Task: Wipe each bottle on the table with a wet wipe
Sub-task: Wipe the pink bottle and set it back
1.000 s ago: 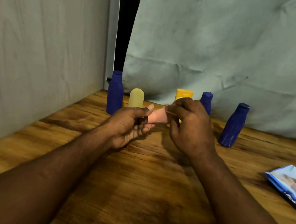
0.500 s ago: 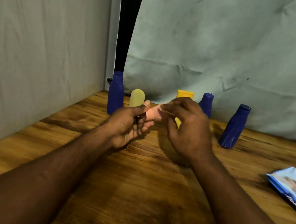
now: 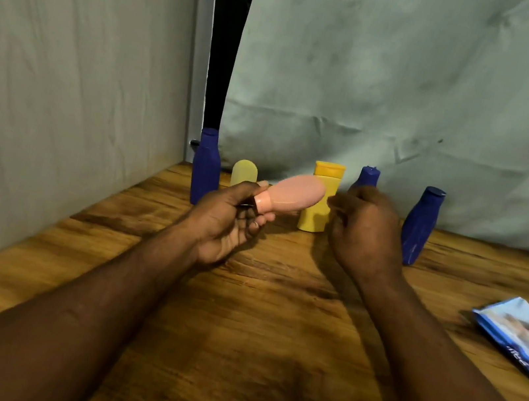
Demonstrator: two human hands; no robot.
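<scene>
My left hand (image 3: 228, 225) grips a pink bottle (image 3: 295, 193) by its cap end, with the body pointing up and to the right above the wooden table (image 3: 274, 306). My right hand (image 3: 365, 233) hovers just right of the bottle without touching it. Its fingers are curled and no wipe shows in them. Along the back stand a blue bottle (image 3: 206, 167), a pale yellow bottle (image 3: 244, 173), a yellow bottle (image 3: 319, 205), a second blue bottle (image 3: 369, 176) partly behind my right hand, and a leaning blue bottle (image 3: 420, 225).
A blue pack of wet wipes (image 3: 522, 338) lies at the table's right edge. Grey cloth walls close off the left side and the back, with a dark gap in the corner behind the bottles.
My right hand has let go of the pink bottle and drawn away to the right. The bottle, which that hand had covered, now shows in full in my left hand.
</scene>
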